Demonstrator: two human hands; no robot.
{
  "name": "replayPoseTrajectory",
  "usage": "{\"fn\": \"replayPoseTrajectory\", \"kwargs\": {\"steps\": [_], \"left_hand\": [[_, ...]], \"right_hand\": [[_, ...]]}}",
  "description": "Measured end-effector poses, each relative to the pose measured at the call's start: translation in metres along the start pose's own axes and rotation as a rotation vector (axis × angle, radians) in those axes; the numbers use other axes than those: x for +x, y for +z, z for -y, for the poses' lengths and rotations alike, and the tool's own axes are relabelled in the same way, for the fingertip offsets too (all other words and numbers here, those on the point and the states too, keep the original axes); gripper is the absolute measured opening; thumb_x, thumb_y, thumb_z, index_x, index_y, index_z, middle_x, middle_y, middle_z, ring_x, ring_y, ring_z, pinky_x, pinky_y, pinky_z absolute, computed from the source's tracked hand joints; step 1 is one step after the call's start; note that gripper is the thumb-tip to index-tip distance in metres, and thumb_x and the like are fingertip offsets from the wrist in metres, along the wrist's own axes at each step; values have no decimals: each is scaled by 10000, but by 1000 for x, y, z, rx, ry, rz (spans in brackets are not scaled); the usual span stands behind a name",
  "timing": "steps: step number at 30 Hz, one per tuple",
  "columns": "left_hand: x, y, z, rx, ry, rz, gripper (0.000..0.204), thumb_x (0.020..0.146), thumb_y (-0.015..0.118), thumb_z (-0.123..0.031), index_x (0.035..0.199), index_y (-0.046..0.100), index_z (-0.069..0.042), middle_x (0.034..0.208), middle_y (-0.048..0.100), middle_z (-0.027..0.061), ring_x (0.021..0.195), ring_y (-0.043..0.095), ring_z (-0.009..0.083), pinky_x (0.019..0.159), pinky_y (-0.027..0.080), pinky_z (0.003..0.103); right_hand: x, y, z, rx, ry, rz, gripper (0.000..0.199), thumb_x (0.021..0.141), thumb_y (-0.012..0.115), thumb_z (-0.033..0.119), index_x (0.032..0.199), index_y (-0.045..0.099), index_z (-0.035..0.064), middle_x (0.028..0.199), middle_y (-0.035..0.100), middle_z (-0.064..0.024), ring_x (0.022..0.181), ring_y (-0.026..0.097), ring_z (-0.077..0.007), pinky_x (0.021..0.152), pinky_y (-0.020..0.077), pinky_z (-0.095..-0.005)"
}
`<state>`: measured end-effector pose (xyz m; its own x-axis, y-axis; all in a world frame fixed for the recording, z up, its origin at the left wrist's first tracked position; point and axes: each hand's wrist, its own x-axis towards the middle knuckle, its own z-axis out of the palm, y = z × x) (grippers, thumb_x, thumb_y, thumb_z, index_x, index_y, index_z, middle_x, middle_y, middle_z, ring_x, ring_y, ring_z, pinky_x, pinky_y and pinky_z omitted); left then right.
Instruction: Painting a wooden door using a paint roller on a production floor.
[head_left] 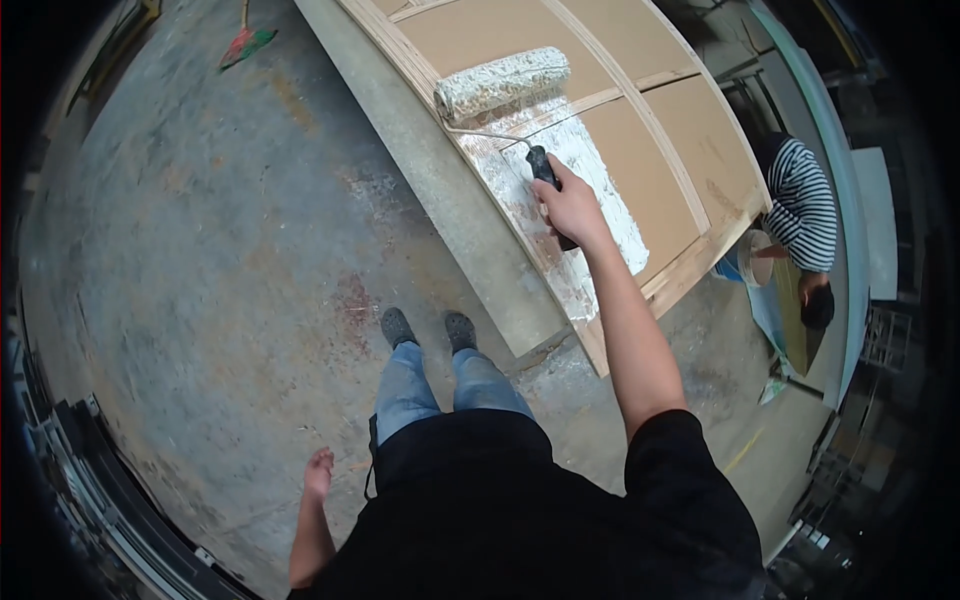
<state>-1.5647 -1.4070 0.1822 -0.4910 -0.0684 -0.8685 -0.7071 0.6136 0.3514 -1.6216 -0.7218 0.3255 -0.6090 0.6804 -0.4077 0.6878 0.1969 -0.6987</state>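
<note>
My right hand (pixel 577 207) is closed round the black handle of a paint roller (pixel 505 84). The roller's thick sleeve, coated in white, lies on a wood-framed panel (pixel 665 190) with brown board between its strips. A wet white coat (pixel 598 185) covers part of the panel's near left side, below and beside the sleeve. Farther up and to the right, the brown board is bare. My left hand (pixel 319 472) hangs low at my left side, away from the panel. Its fingers are loosely curled, and I see nothing in them.
The panel rests over a pale slab (pixel 430 180) whose long edge runs beside my feet. A person in a striped sleeve (pixel 803 200) bends by a bucket (pixel 757 258) at the right. A red and green broom (pixel 245 47) lies at the far left; dark stacked lengths (pixel 100 490) line the lower left.
</note>
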Motion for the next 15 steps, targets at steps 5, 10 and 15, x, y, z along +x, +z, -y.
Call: {"fn": "replayPoseTrajectory", "kwargs": {"steps": [5,10,15], "left_hand": [[86,-39,-64,164,262,-30,408,912,590,-272,1228,562,-17,1026,632,49,918,559,110,802,439,254],[55,18,-153,76,253,41,427,916,570,-314,1273,554,-79,1044,625,29,920,563,120,798,439,270],[36,46,-102,192,231,75,408,917,565,-302,1265,559,-90,962,607,-13,840,535,95,722,432,260]], "right_hand": [[-59,-9,-52,-195,-85,-67,547,896,579,220,1416,416,174,708,596,-78,494,538,-127,471,468,-296],[-165,-54,-113,-111,82,-48,538,905,581,198,1417,415,182,673,575,-72,481,522,-117,466,454,-288],[-251,-91,-163,-177,179,-9,511,875,586,130,1364,450,77,1016,628,-270,893,636,-404,774,493,-363]]}}
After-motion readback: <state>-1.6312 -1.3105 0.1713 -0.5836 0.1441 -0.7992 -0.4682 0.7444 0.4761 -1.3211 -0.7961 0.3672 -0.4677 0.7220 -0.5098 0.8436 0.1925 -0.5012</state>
